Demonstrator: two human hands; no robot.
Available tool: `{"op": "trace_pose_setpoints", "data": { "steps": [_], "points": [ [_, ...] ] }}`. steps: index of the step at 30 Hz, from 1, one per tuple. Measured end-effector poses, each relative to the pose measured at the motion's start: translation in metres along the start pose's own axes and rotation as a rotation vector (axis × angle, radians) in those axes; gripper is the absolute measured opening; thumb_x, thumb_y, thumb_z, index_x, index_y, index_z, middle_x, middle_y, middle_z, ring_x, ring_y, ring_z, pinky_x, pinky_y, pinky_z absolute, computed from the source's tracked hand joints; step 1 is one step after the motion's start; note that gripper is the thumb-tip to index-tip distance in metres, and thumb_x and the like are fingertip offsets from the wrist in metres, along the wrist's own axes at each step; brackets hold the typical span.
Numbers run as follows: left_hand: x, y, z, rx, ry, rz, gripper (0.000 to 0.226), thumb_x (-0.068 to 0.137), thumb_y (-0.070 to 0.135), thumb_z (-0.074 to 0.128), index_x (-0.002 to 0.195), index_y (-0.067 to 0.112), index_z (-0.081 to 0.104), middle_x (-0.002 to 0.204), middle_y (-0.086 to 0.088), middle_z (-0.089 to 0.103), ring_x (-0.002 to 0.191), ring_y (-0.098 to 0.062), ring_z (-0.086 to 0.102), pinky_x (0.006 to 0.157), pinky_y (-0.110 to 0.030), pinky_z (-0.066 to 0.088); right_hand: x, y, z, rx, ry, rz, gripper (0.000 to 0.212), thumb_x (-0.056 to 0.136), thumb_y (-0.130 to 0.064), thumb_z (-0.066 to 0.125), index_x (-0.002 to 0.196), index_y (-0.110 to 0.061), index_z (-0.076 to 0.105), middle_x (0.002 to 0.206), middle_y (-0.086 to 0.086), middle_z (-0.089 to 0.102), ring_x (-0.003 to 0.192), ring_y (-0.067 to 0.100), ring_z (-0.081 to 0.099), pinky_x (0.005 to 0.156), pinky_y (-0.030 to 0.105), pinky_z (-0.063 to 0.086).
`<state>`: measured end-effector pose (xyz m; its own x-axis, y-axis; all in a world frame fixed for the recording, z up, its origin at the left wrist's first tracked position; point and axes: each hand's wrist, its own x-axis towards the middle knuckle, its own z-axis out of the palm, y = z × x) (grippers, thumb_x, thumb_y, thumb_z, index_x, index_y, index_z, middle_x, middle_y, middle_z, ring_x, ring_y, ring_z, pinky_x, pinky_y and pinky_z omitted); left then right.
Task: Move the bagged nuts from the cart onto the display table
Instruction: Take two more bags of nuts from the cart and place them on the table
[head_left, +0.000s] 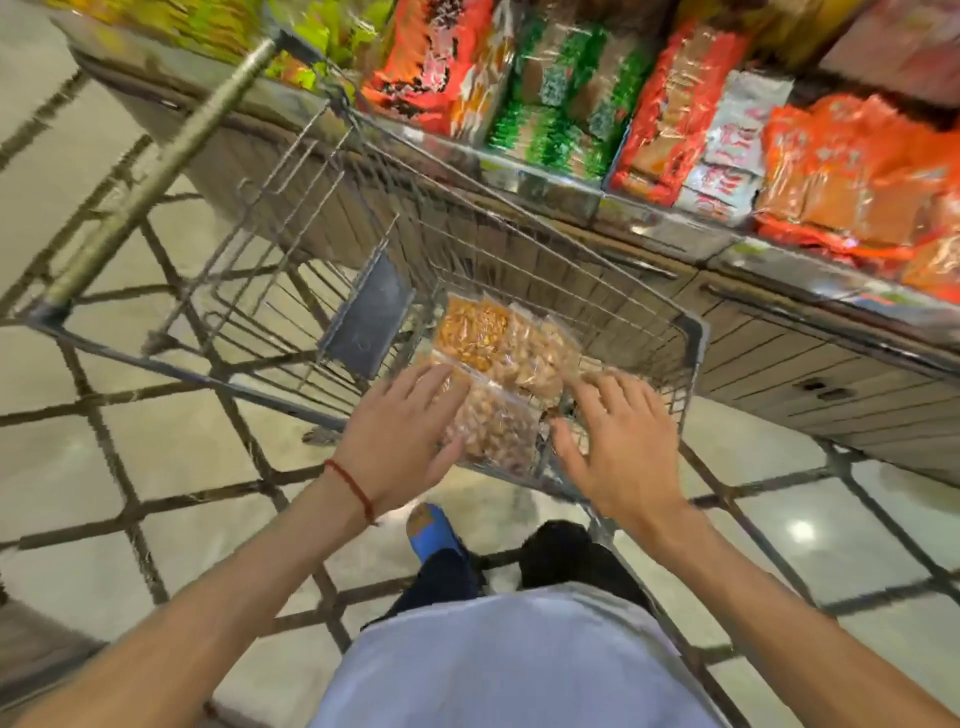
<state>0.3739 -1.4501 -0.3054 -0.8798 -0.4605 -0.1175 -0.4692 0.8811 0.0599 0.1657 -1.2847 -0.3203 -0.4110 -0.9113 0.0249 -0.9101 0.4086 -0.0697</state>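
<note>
Reaching for nut bags in the cart's near corner, left hand and right hand are held open. Slick bags could be dropped if pinched loosely.

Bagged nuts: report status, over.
Left hand open, touching nearest bag; right hand open, spread beside it. Bagged nuts lie in cart, none lifted. Cart's wire wall between them and display table.

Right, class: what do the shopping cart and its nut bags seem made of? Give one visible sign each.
Shopping cart: probably steel wire, dull grey finish; thin rods form an open grid.
Nut bags: likely clear glossy plastic film; nuts show through and the surface glints.
</note>
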Motion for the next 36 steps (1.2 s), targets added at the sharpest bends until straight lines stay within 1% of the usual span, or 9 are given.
{"op": "trace_pose_setpoints", "data": {
  "steps": [5,8,13,20,24,26,29,33,36],
  "points": [
    [0.036,-0.020,0.014,-0.017,-0.079,0.116,0.057,0.097,0.050,0.052,0.143,0.016,0.051,0.143,-0.009,0.057,0.134,-0.031,0.051,0.096,-0.046,0.053,0.002,-0.006,0.020,-0.001,-0.014,0.110,0.053,0.098,-0.045,0.051,0.135,-0.011,0.066,0.124,0.011,0.069,0.123,0.033,0.056,0.108,0.046,0.038],
    [0.057,-0.023,0.026,0.009,-0.125,0.142,0.056,0.097,0.049,0.052,0.143,0.017,0.049,0.143,-0.008,0.056,0.133,-0.031,0.050,0.094,-0.045,0.052,0.010,0.004,0.039,0.005,-0.097,0.124,0.056,0.099,-0.048,0.048,0.139,-0.012,0.064,0.129,0.010,0.068,0.126,0.034,0.057,0.109,0.047,0.039],
    [0.091,-0.022,0.047,0.040,-0.178,0.147,0.056,0.095,0.047,0.060,0.141,0.016,0.054,0.139,-0.010,0.059,0.131,-0.031,0.053,0.095,-0.044,0.050,0.029,0.028,0.073,0.071,-0.195,0.134,0.057,0.099,-0.049,0.043,0.136,-0.010,0.064,0.130,0.012,0.068,0.127,0.036,0.058,0.111,0.050,0.043],
    [0.131,-0.023,0.089,0.024,-0.231,0.151,0.052,0.097,0.044,0.048,0.140,0.015,0.056,0.137,-0.012,0.060,0.129,-0.034,0.054,0.096,-0.047,0.052,0.046,0.043,0.133,0.122,-0.279,0.174,0.051,0.098,-0.048,0.047,0.129,-0.013,0.068,0.124,0.011,0.070,0.123,0.035,0.060,0.106,0.048,0.047],
    [0.148,-0.035,0.128,0.046,-0.316,0.187,0.057,0.101,0.049,0.044,0.148,0.018,0.047,0.146,-0.011,0.054,0.137,-0.031,0.047,0.104,-0.050,0.048,0.051,0.038,0.183,0.242,-0.364,0.272,0.043,0.099,-0.043,0.057,0.129,-0.014,0.068,0.118,0.007,0.069,0.112,0.030,0.062,0.090,0.043,0.052],
    [0.154,-0.042,0.147,0.069,-0.351,0.215,0.057,0.100,0.049,0.044,0.148,0.017,0.046,0.146,-0.012,0.054,0.136,-0.032,0.048,0.103,-0.049,0.048,0.056,0.034,0.207,0.351,-0.457,0.349,0.044,0.102,-0.042,0.057,0.136,-0.015,0.063,0.125,0.008,0.068,0.118,0.031,0.062,0.086,0.041,0.054],
    [0.160,-0.053,0.170,0.093,-0.374,0.250,0.058,0.099,0.049,0.048,0.147,0.017,0.047,0.145,-0.013,0.056,0.136,-0.033,0.050,0.101,-0.049,0.050,0.068,0.031,0.247,0.623,-0.646,0.555,0.046,0.103,-0.045,0.060,0.142,-0.021,0.058,0.137,0.006,0.065,0.123,0.030,0.063,0.090,0.040,0.053],
    [0.160,-0.065,0.193,0.094,-0.408,0.265,0.061,0.101,0.050,0.046,0.151,0.017,0.042,0.148,-0.014,0.053,0.139,-0.034,0.046,0.105,-0.050,0.047,0.072,0.026,0.301,0.954,-0.643,0.854,0.039,0.092,-0.040,0.078,0.125,-0.020,0.068,0.119,0.001,0.073,0.110,0.026,0.070,0.091,0.039,0.056],
    [0.158,-0.071,0.207,0.105,-0.440,0.266,0.062,0.101,0.050,0.041,0.153,0.016,0.039,0.151,-0.016,0.050,0.141,-0.036,0.045,0.107,-0.054,0.045,0.064,0.022,0.332,1.166,-0.748,0.970,0.042,0.088,-0.031,0.084,0.125,-0.016,0.069,0.115,-0.001,0.075,0.108,0.021,0.073,0.094,0.037,0.059]
  ]
}}
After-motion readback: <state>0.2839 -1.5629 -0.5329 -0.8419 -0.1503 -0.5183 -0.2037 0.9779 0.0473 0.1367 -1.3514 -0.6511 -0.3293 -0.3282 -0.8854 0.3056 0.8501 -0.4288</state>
